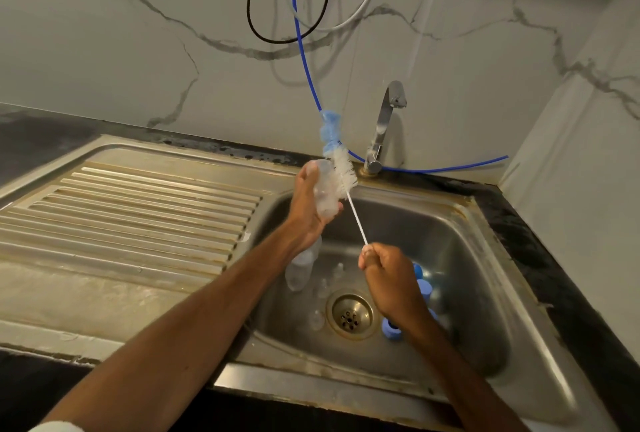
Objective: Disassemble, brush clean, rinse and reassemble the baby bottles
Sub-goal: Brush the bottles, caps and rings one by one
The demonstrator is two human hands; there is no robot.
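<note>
Bottle in work: we find a clear plastic baby bottle held in the air over the sink, just left of the tap.
Left hand: fingers and thumb wrapped round the bottle's body.
Right hand: fisted round the lower end of the bottle brush.
Brush contact: the white bristles touch the bottle's upper end, with the blue sponge tip above. We cannot tell whether any bristle is inside.
Bottle handling: we judge it light, thin-walled, slightly squeezable and probably slick when wet. A full wrap at mid-body suits it, with no hard squeeze.
Brush handling: the thin stem looks springy, so we would grip nearer the bristles for control.
Basin contents: a second clear bottle leans on the left wall, clear teats lie near the drain, and blue collars lie at the right.
</note>
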